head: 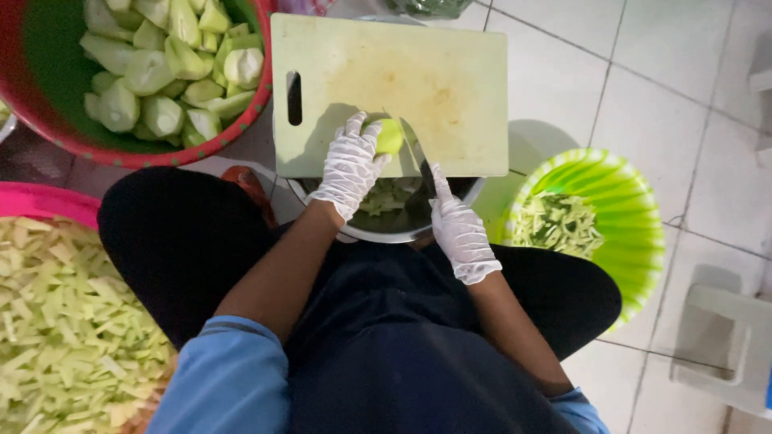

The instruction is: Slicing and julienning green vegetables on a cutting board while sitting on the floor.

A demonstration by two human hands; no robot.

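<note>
Here, seated over a tiled floor (675, 72), I work at a pale green cutting board (450, 88) laid across a steel bowl (402, 229) between my knees. Far to the left of my grip, a pink tub (40, 201) brims with pale green strips, and above it a red-rimmed basin (48, 120) holds peeled, halved green vegetables. My left hand (350, 165), in a thin white glove, is clasped over a yellow-green vegetable piece (389, 135) and presses it to the near edge of the board; the piece shows just right of my fingertips. Below that grip, cut pieces lie inside the steel bowl. Just right of the piece, a knife blade (414, 149) slants across the board edge, dark and hard to make out. My gloved right hand (460, 229) is wrapped round its handle, forefinger stretched along the blade. Farther right of this hand stands a bright green basket (635, 209) of thin green strips.
</note>
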